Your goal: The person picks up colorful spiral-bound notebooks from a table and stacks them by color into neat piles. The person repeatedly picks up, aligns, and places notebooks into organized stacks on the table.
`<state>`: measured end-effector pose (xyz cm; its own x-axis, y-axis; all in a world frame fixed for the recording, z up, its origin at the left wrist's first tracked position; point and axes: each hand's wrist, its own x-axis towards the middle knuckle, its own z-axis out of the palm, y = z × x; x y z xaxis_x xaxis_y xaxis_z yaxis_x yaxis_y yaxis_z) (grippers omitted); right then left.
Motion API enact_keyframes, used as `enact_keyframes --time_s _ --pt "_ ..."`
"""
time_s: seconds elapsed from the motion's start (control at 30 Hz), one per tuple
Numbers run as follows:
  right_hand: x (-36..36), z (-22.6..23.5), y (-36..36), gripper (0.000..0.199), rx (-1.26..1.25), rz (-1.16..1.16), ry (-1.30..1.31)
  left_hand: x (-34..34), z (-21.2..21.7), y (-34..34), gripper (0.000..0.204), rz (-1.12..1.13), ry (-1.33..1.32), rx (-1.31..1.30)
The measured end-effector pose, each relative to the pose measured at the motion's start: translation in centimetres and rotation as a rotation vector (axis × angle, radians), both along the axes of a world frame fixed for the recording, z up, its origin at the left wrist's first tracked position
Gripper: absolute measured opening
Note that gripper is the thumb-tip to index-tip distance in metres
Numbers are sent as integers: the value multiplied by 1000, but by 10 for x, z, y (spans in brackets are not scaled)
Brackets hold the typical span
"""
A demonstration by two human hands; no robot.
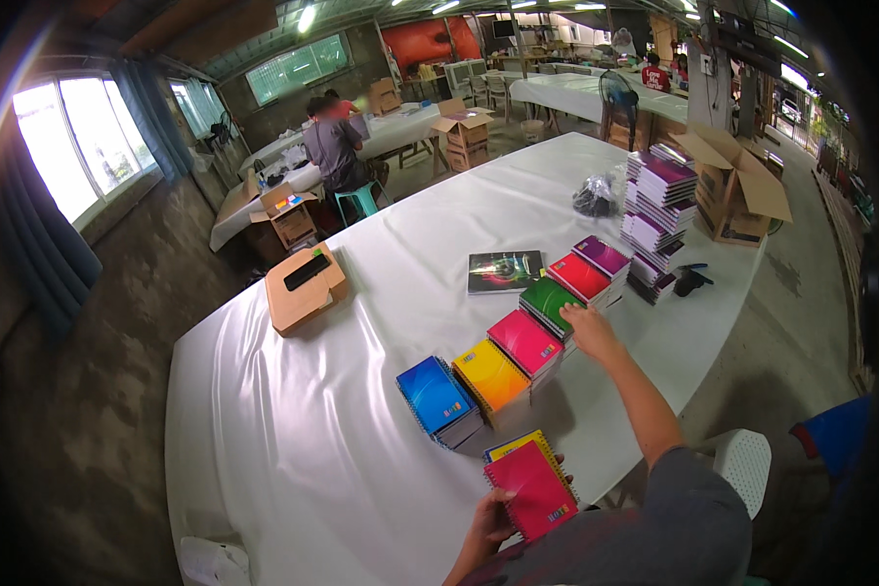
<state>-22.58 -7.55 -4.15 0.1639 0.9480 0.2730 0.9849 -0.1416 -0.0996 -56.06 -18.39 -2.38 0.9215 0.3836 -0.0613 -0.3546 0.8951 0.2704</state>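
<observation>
Pink spiral-bound notebook (pixel 532 488) — left hand (pixel 488 523) clamped on its lower corner.
Light, stiff, I judge — right hand (pixel 588 327) open on the green spiral-bound notebook (pixel 550 298).

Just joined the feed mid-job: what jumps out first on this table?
A diagonal row of bright spiral notebook piles crosses the white table, blue nearest, purple farthest. The right hand rests at the green pile; the left hand holds pink and yellow notebooks at the near edge.
</observation>
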Motion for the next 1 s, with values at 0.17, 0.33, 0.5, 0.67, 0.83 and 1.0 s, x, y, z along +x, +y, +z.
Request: enact_keyframes --time_s 0.17,0.33,0.5,0.67,0.83,1.0 --pt "10 11 -1 39 -9 35 12 9 -4 -14 90 -62 -108 -39" --pt "0 18 4 33 -75 54 -113 13 2 -35 94 -10 -44 123" --pt "21 18 -11 26 139 92 140 36 2 -45 97 -43 -44 55" --pt "31 70 -35 22 466 353 1343 70 3 -48 91 -12 -146 -157" --pt "11 87 -82 40 -121 1147 1507 102 0 -43 91 4 -337 -304" --pt "14 78 -107 48 -373 1196 907 130 -4 -41 91 73 -12 -90"
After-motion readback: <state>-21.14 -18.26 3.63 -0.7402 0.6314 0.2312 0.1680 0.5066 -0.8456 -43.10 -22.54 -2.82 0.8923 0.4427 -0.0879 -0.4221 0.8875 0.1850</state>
